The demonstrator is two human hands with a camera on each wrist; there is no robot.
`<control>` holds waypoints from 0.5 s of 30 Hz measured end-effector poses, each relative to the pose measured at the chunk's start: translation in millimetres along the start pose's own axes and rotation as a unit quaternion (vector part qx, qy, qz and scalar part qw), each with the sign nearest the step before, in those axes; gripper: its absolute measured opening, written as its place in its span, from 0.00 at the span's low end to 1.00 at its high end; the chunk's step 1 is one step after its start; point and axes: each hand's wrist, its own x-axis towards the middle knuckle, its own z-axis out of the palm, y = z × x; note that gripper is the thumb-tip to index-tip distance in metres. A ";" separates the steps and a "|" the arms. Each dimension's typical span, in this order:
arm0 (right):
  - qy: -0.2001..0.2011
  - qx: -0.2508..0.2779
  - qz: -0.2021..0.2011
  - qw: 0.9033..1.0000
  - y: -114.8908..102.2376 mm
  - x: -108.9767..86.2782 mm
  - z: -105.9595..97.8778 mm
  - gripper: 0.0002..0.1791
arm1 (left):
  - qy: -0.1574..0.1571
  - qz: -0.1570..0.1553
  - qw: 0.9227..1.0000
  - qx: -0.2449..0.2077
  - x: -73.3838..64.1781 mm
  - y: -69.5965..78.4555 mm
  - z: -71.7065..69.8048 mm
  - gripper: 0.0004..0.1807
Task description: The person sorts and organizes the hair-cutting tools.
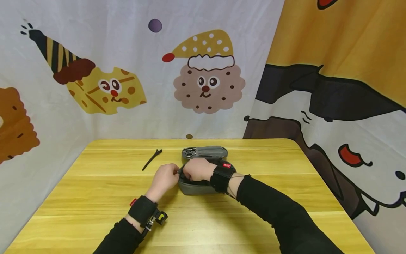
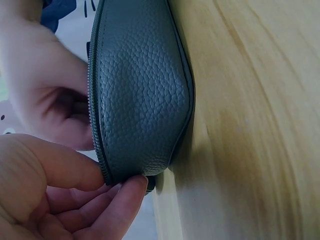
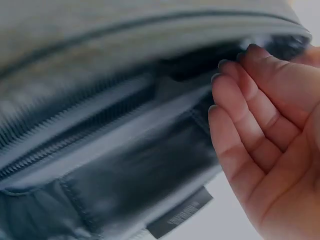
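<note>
Nearest the front edge, only bare wood of the bench [image 1: 190, 225] is showing; the open grey pouch [image 1: 198, 189] is sitting beyond it, midway between the side edges and nearer the back one. Its pebbled, leather-like wall is holding its shape while dipping slightly, so it is probably behaving as a light, soft-sided thing that gives under a squeeze and could skid on the smooth bench. The zip [image 2: 94, 95] along the rim is looking firmer, making the rim the better place to steady it. There the left grip [image 1: 165, 178] is pinching the pouch's left end between thumb and fingers. The right grip [image 1: 198, 170] is resting in the opening, fingers lying close together; whether it is pinching anything, I cannot tell. Behind, the lid [image 1: 214, 152] is lying open towards the back edge, carrying scissors [image 1: 189, 152] at its left end; being metal, they are likely hard and slick, their loops offering the surest hold. Towards the back-left corner, a dark clip [image 1: 152, 159] is lying aslant, probably light and stiff, best lifted by its middle.
</note>
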 end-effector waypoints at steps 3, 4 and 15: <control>0.010 0.018 -0.017 1.000 -0.7 -2.9 -9.4 0.10 | 0.003 0.005 1.000 0.001 -0.4 0.1 0.0 0.05; 0.013 0.026 -0.021 0.999 -1.1 -4.5 -13.4 0.08 | 0.005 0.007 1.000 0.000 -0.4 0.4 0.0 0.05; 0.055 0.119 -0.015 0.991 9.8 -21.0 -34.2 0.10 | 0.004 0.006 1.000 0.000 0.3 0.0 -0.5 0.05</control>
